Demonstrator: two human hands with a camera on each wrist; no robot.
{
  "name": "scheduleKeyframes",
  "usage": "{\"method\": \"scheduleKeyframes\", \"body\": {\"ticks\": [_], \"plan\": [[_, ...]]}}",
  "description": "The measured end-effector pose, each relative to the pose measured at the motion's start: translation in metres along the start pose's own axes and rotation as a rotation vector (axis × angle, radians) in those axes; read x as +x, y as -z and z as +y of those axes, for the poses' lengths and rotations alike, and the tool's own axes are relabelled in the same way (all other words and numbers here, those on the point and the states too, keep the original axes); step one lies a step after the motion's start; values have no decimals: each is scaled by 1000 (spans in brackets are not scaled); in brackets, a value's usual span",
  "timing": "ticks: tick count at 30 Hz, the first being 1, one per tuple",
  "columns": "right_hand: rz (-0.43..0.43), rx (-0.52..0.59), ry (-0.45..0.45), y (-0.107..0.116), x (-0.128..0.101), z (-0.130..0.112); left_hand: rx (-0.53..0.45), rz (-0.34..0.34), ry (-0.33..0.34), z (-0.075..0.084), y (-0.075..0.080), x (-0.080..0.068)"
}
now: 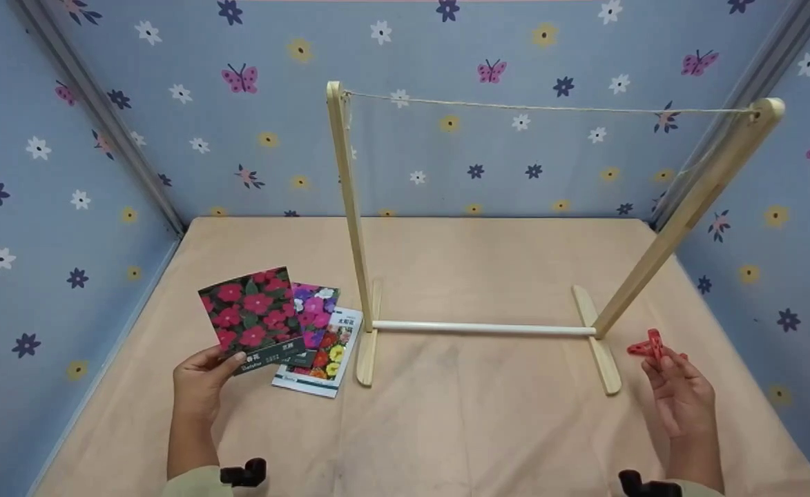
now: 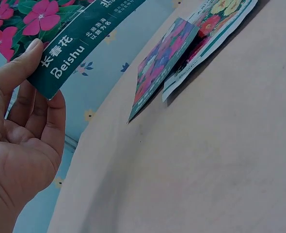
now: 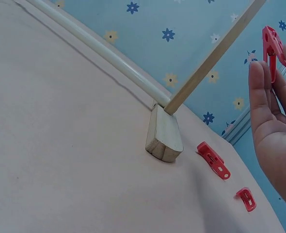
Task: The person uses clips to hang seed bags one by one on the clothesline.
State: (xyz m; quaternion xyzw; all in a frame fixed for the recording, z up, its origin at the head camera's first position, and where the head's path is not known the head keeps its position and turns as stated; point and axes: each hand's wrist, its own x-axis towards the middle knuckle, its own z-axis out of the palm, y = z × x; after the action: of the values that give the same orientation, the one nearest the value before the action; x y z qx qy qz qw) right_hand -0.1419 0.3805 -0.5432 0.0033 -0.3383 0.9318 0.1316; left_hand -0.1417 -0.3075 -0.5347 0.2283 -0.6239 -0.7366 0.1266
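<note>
At the left, my left hand (image 1: 199,388) pinches a flower seed packet (image 1: 256,307) by its lower corner, thumb on the front. This packet shows pinkish-red blooms above a dark green band and is raised over the table. Beneath it lie a seed packet with purple and pink flowers (image 1: 318,310) and a white-edged one with red and yellow flowers (image 1: 335,362). Over on the right, my right hand (image 1: 686,400) pinches a red clothespin (image 3: 270,46) between thumb and fingers. Two more red clothespins, one nearer (image 3: 213,160) and one farther right (image 3: 246,199), lie on the table below it.
A wooden rack stands mid-table, with a left post (image 1: 351,207), a leaning right post (image 1: 695,207) and a white bottom bar (image 1: 484,328). String (image 1: 550,108) spans the post tops. Flower-patterned walls (image 1: 418,159) enclose the cloth-covered table (image 1: 474,414).
</note>
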Motion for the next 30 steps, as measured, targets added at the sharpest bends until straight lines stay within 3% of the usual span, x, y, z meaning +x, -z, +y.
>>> {"method": "scheduleKeyframes", "body": {"ticks": [7, 15, 23, 30], "plan": [[31, 32, -25, -4, -1, 0, 31, -93, -50, -3, -17, -7], [72, -71, -45, -10, -3, 1, 46, -137, -87, -10, -38, -12], [-21, -109, -25, -14, -5, 3, 54, -153, -110, -16, -59, -17], [-106, -56, -18, -18, -4, 4, 117, -203, -106, -12, -77, -24]]}}
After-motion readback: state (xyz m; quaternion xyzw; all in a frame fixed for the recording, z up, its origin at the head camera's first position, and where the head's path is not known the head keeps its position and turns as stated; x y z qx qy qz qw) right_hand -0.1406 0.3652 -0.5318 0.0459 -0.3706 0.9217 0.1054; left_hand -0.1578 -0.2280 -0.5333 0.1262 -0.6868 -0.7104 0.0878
